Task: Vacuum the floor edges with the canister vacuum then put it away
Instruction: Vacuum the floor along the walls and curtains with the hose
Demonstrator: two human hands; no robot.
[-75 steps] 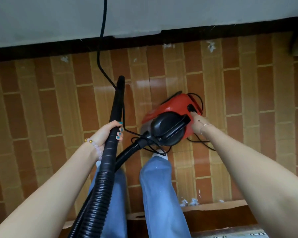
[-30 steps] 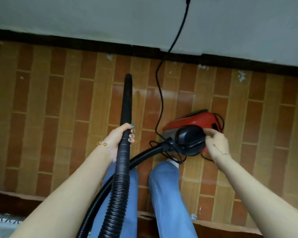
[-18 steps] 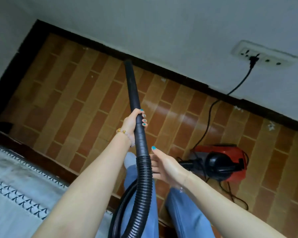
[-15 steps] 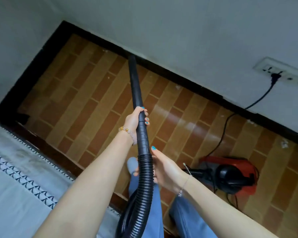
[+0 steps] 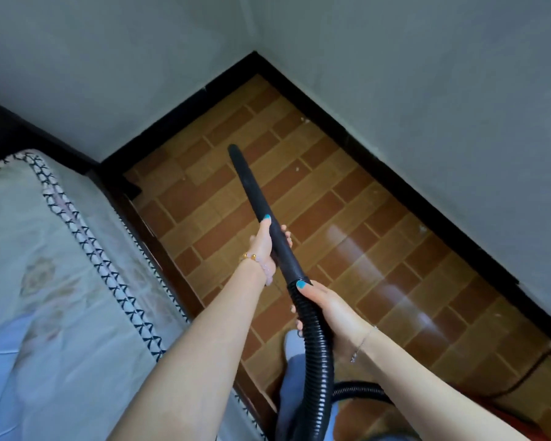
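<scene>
**A:** Head view: left hand (image 5: 264,246) up front, its grip curled round the smooth black nozzle tube (image 5: 256,195), thumb lying along the top.

**B:** Right hand (image 5: 330,310) just behind, grip wrapped round the ribbed hose (image 5: 317,351) right at the collar.

**A:** The tube slants over the brick-pattern floor (image 5: 379,249), tip aimed at the corner where the black skirting (image 5: 392,179) meets.

**B:** Tip on the tiles? Can't tell. Bed (image 5: 45,249) to the left, hose dropping past the jeans (image 5: 290,383).
</scene>
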